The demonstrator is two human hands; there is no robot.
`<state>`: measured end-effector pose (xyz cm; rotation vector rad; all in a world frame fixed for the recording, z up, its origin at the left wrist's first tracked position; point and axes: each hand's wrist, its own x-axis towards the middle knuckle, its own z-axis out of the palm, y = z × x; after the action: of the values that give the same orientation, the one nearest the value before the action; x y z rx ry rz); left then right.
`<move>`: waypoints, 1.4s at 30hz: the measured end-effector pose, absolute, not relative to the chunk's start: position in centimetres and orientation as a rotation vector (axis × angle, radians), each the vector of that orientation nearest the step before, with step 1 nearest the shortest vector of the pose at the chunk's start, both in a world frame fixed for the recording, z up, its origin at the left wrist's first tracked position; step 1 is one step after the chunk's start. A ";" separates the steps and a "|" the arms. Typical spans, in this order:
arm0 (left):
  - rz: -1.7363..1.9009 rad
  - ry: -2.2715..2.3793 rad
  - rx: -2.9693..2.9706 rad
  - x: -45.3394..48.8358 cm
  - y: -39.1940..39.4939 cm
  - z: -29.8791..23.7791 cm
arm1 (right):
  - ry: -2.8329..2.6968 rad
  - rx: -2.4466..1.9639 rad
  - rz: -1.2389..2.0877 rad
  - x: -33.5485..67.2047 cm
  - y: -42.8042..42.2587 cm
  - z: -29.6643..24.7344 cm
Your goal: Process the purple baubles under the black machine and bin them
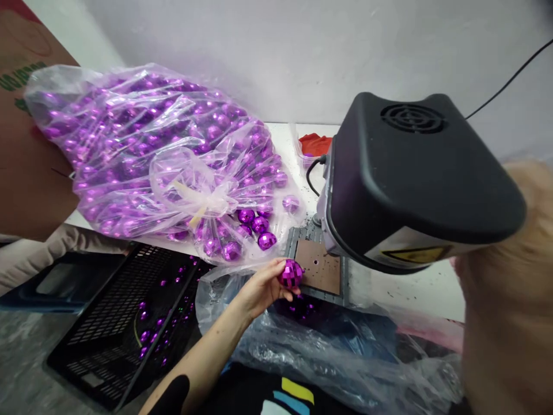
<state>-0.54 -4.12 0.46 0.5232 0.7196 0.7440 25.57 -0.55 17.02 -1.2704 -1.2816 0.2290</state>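
Observation:
My left hand (268, 283) grips a shiny purple faceted ball (291, 274) between thumb and fingers. The ball is at the left front edge of a brown board (322, 268) with a small dark hole in it. This board lies on the grey metal base (345, 282) of a bench drill. Above it stands the drill's black housing (423, 167), which bears a yellow warning label. At the far right my right hand (533, 199) is blurred, up beside the housing; its fingers are hidden behind it.
A large tied clear bag (173, 132) of purple balls fills the table's left side, with loose balls (260, 225) beside it. Below stands a black crate (99, 334) holding several balls. Clear plastic sheeting (337, 357) hangs at the front. A tub with red cloth (314, 144) is behind.

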 end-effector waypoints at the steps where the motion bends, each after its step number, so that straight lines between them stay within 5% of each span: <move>1: 0.761 0.722 0.515 -0.4 -4.0 0.5 | -1.272 -1.259 0.212 25.5 -0.4 17.1; 17: 0.890 1.065 1.366 2.3 -2.5 0.2 | -1.253 -1.186 0.234 25.6 -0.1 17.1; 42: 0.754 1.011 1.458 2.4 0.6 0.4 | -1.290 -1.280 0.213 25.6 -0.3 17.4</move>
<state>2.39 0.63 0.35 1.4580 1.0111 0.7536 25.55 -0.32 17.45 -1.2798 -1.2902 0.2132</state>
